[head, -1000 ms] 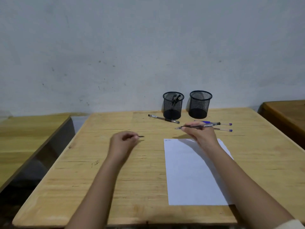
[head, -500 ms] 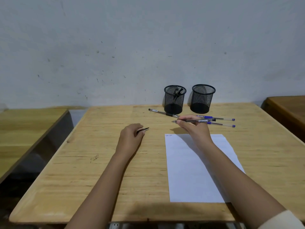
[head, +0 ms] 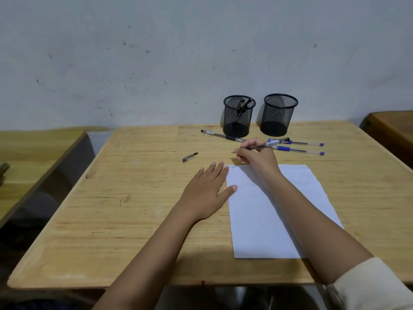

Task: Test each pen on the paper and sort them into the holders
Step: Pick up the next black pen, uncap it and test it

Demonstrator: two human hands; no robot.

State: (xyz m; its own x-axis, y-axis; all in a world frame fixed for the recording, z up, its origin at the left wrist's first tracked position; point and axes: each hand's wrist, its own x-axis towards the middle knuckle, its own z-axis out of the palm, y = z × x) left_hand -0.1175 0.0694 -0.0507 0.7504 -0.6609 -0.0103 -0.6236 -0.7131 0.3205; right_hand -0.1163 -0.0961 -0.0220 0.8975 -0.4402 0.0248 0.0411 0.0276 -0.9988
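My right hand (head: 257,156) grips an uncapped black pen (head: 269,144) just above the top left corner of the white paper (head: 268,211). Its cap (head: 189,157) lies loose on the table to the left. My left hand (head: 206,191) lies flat with straight fingers at the paper's left edge, the thumb on the sheet. Two black mesh holders stand at the back: the left holder (head: 238,116) has pens inside, the right holder (head: 278,115) looks bare. A black pen (head: 222,135) and two blue pens (head: 299,150) lie in front of the holders.
The wooden table (head: 138,220) stands against a grey wall. A second table (head: 33,153) sits to the left across a gap, and another table (head: 393,130) is at the far right.
My left hand let go of the pen cap, which now lies on the table, and moved right to lie flat at the paper's edge. My right hand kept the pen near the paper's top.
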